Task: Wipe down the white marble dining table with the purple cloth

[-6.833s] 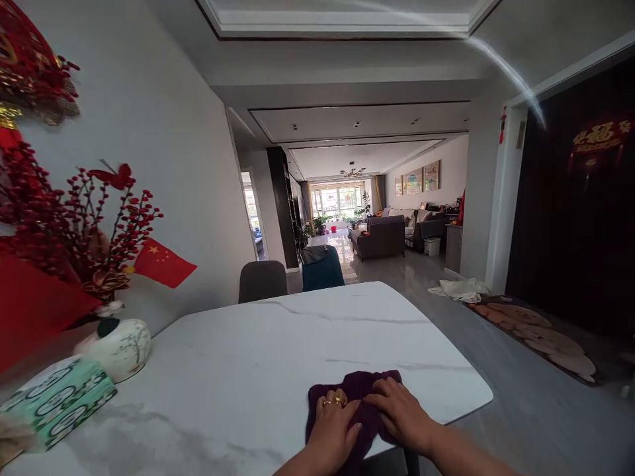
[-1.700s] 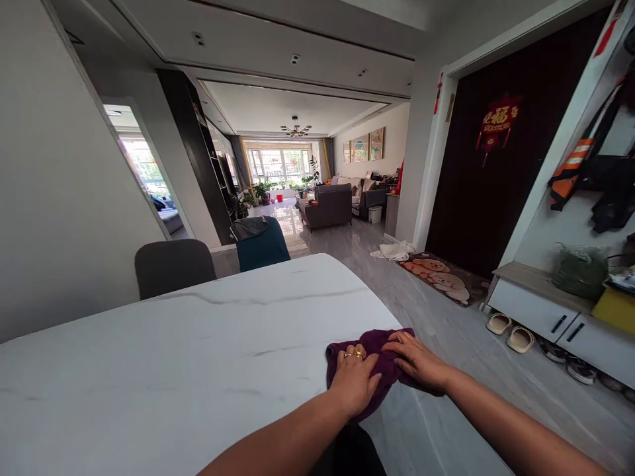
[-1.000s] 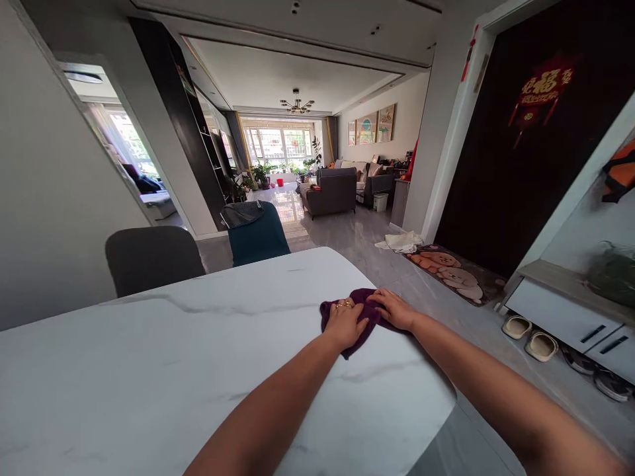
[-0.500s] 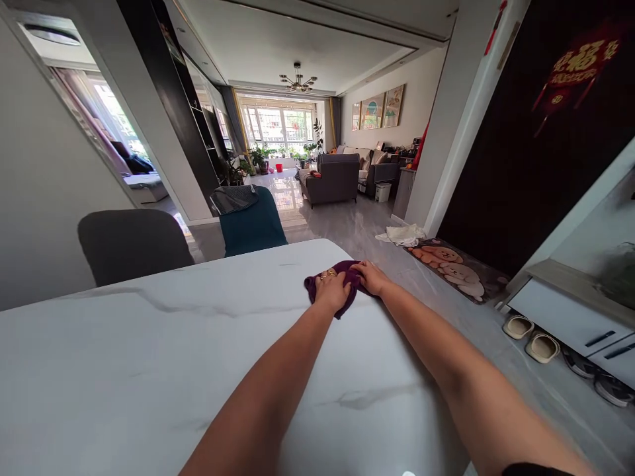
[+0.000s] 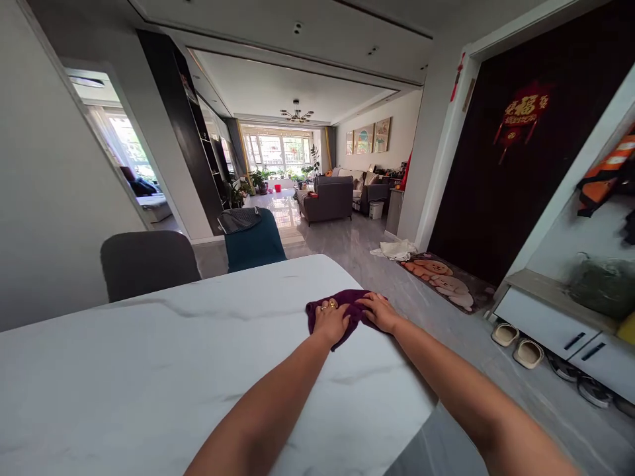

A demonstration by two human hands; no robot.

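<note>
A dark purple cloth [image 5: 353, 299] lies crumpled on the white marbled table [image 5: 198, 357], close to its right edge. My left hand [image 5: 331, 322], with gold-coloured rings on its fingers, presses down on the cloth's left part, fingers curled over it. On the right part, my right hand [image 5: 379, 312] grips the fabric with bent fingers. Both arms reach forward over the tabletop, the right one along its edge. The cloth under my palms is hidden.
Beyond the table stand a grey chair [image 5: 149, 264] and a teal chair [image 5: 255, 244] with a grey cloth over its back. To the right are a patterned doormat [image 5: 441, 281], beige slippers [image 5: 528, 354] and a low shoe cabinet [image 5: 546, 320].
Both hands and the cloth have come back toward me along the right edge. The cloth looks more spread out. My view has tilted up and shows more of the ceiling.
</note>
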